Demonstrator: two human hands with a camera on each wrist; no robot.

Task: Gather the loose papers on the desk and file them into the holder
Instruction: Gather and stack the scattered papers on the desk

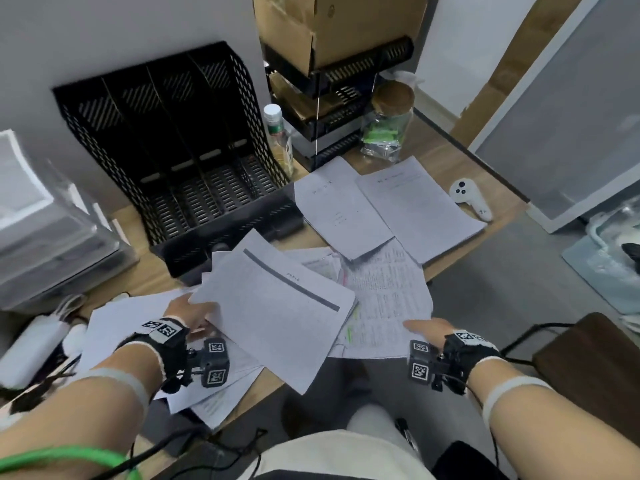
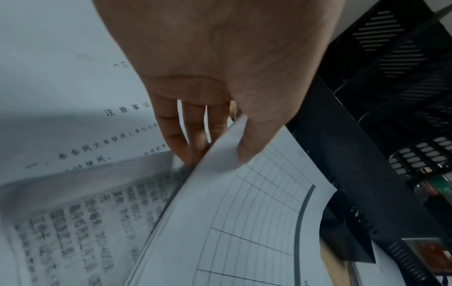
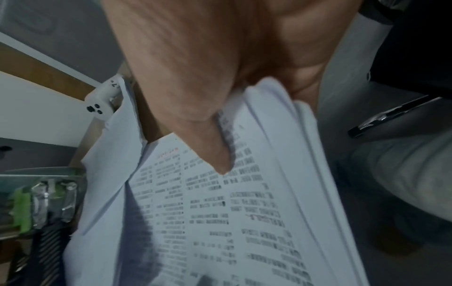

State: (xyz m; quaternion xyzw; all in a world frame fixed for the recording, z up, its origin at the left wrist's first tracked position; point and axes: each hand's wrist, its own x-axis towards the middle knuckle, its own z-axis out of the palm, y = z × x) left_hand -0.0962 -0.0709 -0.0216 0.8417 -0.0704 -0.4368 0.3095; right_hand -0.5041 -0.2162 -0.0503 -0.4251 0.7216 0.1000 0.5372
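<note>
The black mesh holder (image 1: 180, 150) stands empty at the back left of the desk (image 1: 436, 147). My left hand (image 1: 199, 315) pinches a sheaf of ruled sheets (image 1: 277, 306) by its left edge and lifts it off other loose papers (image 1: 131, 327). In the left wrist view the thumb (image 2: 247, 147) lies on the ruled sheet (image 2: 257, 222), fingers beneath, beside the holder (image 2: 391, 96). My right hand (image 1: 420, 327) grips a bundle of printed sheets (image 1: 388, 299) at the desk's front edge, thumb (image 3: 215, 154) on top of the text pages (image 3: 220, 212). Two more stacks (image 1: 339, 209) (image 1: 419, 206) lie behind.
A white controller (image 1: 471, 199) lies at the desk's right edge. A jar of green packets (image 1: 388, 123), a bottle (image 1: 277, 133) and black stacked trays (image 1: 339, 98) under a cardboard box (image 1: 329, 22) line the back. Clear drawers (image 1: 45, 230) stand left, a dark stool (image 1: 588, 368) right.
</note>
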